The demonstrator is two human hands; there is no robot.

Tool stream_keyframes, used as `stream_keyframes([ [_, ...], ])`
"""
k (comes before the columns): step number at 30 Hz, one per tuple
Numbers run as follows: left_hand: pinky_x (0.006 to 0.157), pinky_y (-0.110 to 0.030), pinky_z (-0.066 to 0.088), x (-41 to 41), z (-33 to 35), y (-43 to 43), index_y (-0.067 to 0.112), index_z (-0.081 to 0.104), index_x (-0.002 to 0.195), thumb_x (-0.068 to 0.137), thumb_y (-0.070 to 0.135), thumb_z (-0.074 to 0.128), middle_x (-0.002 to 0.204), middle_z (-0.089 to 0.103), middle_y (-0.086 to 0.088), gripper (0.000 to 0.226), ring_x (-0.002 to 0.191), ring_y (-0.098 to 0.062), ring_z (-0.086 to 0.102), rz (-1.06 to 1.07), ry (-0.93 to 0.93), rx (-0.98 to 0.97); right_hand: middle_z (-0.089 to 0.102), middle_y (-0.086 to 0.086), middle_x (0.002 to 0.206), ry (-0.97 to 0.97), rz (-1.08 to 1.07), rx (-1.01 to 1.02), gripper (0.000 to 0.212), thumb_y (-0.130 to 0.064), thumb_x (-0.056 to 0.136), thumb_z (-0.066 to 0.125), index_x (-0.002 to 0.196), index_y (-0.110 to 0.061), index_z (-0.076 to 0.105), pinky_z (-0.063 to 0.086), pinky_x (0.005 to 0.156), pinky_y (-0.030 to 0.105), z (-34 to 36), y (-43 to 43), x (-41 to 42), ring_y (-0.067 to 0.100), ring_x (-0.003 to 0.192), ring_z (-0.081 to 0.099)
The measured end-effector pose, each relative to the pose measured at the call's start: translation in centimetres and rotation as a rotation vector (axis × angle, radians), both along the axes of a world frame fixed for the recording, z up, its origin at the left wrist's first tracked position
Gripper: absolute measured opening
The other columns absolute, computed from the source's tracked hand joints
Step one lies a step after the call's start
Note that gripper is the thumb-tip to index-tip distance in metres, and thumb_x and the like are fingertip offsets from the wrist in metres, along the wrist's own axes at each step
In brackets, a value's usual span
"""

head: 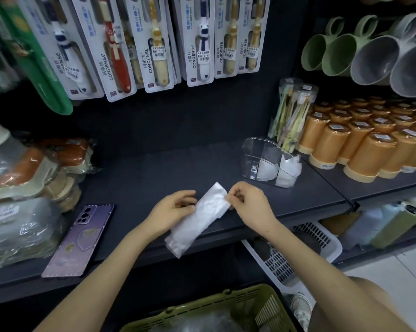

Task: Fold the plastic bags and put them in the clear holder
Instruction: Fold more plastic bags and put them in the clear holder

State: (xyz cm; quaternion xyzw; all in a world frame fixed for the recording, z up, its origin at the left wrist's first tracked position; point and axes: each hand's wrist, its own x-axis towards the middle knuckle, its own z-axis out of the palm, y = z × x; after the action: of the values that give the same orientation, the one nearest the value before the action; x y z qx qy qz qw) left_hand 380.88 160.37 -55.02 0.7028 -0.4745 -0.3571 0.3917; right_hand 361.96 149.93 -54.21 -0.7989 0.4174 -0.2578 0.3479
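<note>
Item: plastic bag (197,219), folded to a long narrow strip; lies slantwise at the front edge of the shelf (154,168), near end hanging past that edge. Your left hand (173,209) grips its left side midway, fingers curled; your right hand (247,202) pinches its far right corner. Handling, as judged: very light, limp, slick, quick to spring open; take it by edges and corners; press each crease flat. Clear holder (252,152): toward the shelf's right end; folded bags inside.
</note>
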Motion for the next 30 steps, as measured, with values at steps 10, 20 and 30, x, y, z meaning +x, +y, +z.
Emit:
stream_keyframes([
  [10,0.070,-0.026,0.054,-1.2,1.5,0.3,0.006,0.068,0.096,0.084,-0.001,0.066,0.087,0.070,-0.008,0.014,0.081,-0.019,0.066,-0.088,0.331,0.026,0.061,-0.001,0.060,-0.083,0.223,0.082,0.015,-0.014,0.092,0.062,0.080,-0.018,0.053,0.045,0.053,0.023,3.9,-2.7,1.3,0.008,0.056,0.056],
  [20,0.072,-0.036,0.057,-3.0,1.3,1.1,0.007,0.065,0.095,0.086,-0.004,0.061,0.090,0.071,-0.009,0.015,0.084,-0.021,0.069,0.147,0.582,-0.127,0.072,0.014,0.097,-0.352,0.178,0.756,0.020,-0.006,0.088,0.064,0.108,-0.005,0.066,0.049,0.061,0.029,1.2,2.5,0.7,0.020,0.081,0.067],
  [30,0.068,-0.037,0.058,-3.0,2.4,1.6,0.003,0.066,0.101,0.081,0.007,0.058,0.098,0.071,-0.014,0.022,0.085,-0.026,0.069,0.142,0.857,-0.186,0.071,0.007,0.087,-0.564,0.161,0.655,0.018,0.004,0.088,0.060,0.090,-0.009,0.073,0.047,0.066,0.037,1.7,3.3,1.2,0.021,0.079,0.064],
])
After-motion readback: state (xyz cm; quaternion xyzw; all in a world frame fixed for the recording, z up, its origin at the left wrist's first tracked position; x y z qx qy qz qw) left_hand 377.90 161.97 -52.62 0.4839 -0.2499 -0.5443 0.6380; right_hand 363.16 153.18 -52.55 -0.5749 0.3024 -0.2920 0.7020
